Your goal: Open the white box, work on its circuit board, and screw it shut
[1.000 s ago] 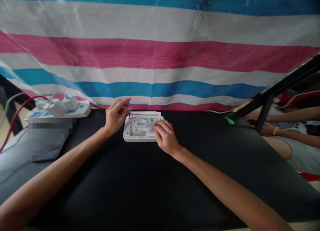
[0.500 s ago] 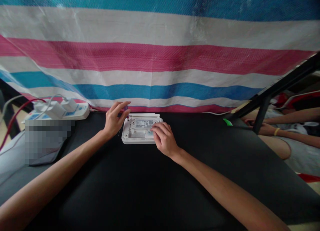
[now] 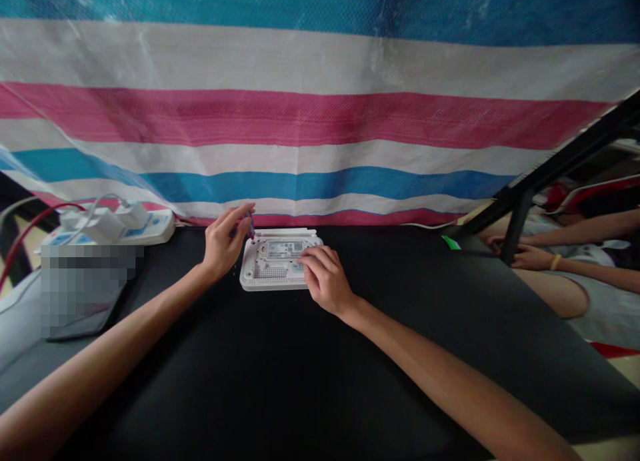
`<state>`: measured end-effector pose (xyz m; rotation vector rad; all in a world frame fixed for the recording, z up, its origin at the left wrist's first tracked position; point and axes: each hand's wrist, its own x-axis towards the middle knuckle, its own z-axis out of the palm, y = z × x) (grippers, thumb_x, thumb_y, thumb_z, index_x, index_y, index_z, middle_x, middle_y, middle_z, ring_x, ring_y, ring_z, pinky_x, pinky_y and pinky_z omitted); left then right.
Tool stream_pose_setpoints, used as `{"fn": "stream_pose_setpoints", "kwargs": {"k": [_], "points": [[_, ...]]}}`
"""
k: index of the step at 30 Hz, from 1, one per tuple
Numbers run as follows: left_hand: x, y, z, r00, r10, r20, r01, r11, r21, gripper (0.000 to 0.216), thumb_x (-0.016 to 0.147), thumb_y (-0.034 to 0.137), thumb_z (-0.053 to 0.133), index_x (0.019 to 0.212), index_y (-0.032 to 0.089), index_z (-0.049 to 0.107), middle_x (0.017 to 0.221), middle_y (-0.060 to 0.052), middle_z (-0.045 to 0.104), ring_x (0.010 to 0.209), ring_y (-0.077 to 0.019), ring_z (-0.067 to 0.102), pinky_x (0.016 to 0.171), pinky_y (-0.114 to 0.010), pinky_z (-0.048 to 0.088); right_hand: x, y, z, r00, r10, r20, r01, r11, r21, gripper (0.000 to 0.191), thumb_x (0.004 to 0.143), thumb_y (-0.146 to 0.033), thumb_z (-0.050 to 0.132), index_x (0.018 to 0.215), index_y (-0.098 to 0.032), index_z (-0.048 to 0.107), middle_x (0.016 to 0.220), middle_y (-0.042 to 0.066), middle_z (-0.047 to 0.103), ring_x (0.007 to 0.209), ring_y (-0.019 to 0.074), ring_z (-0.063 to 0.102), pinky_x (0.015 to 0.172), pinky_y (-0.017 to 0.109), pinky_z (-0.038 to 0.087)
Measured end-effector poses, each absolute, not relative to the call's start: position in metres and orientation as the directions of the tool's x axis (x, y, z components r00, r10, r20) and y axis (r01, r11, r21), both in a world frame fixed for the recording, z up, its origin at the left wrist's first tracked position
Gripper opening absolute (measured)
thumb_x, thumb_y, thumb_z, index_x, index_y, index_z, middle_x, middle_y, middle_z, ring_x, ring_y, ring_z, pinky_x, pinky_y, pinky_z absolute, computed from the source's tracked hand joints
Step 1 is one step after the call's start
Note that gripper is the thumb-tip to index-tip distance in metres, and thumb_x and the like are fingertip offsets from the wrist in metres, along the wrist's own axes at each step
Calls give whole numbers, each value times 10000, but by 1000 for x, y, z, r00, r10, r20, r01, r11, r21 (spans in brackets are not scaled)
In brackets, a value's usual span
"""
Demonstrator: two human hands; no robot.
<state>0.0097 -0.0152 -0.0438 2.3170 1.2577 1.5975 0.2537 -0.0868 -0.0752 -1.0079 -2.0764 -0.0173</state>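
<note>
Head view: pinching a purple screwdriver in narrowed left hand, at far corner of white device lying between both hands; pressing its right side under loosely curled right hand.

Left hand fingers curled in tighter. The index was stretched out above the tool a second ago and is now bent down over it, with the thumb closing on it from below. Tool tip sits slightly lower, at the corner of the box just right of those fingers. Right hand drew back a touch on the box, fingers more bunched. View drifted too, so everything sits a little lower and further left in frame.
</note>
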Motion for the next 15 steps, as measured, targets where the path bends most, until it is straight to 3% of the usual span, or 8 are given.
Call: {"fn": "stream_pose_setpoints", "kwargs": {"k": [7,15], "points": [[10,-15,-47,134,632,763,589,-670,452,358,915,300,638,1266,235,636,968,-22,650,715,-100,638,707,-231,542,254,-87,-76,-351,658,666,660,678,-323,219,906,-118,477,992,-190,665,1030,102,672,1014,250,573,868,418,460],[11,-16,-43,135,652,746,603,-652,461,331,973,280,523,1284,231,625,989,-32,715,783,-122,672,784,-261,547,254,-87,-74,-349,663,662,662,674,-326,232,902,-112,480,1000,-200,670,1036,97,669,1020,250,576,873,416,462]]}}
